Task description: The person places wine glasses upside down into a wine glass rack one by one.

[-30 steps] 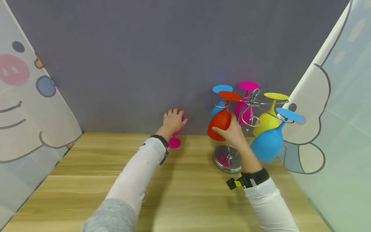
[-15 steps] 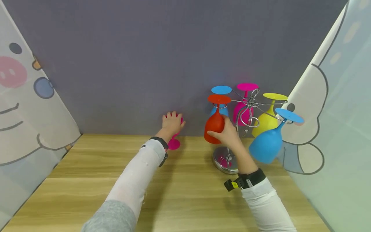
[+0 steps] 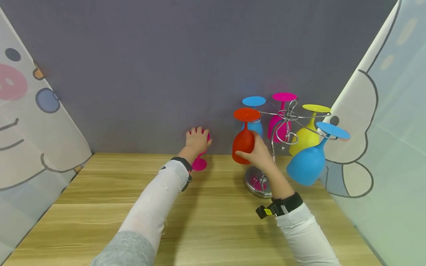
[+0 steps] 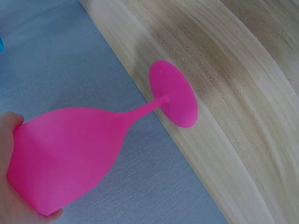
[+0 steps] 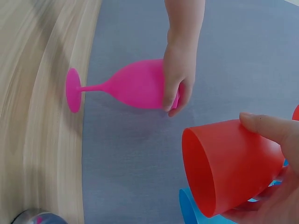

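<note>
up at the surface's far edge, the left hand curls its fingers round an upright pink goblet. the right hand grips an upside-down red goblet beside the wire rack.

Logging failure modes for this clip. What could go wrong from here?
1. The right hand holds the inverted red plastic goblet close to the chrome wire rack; a bump could shake loose the hanging blue goblet.
2. The left hand grips the pink goblet by its bowl top only; standing at the table's back edge, it might tip.
</note>
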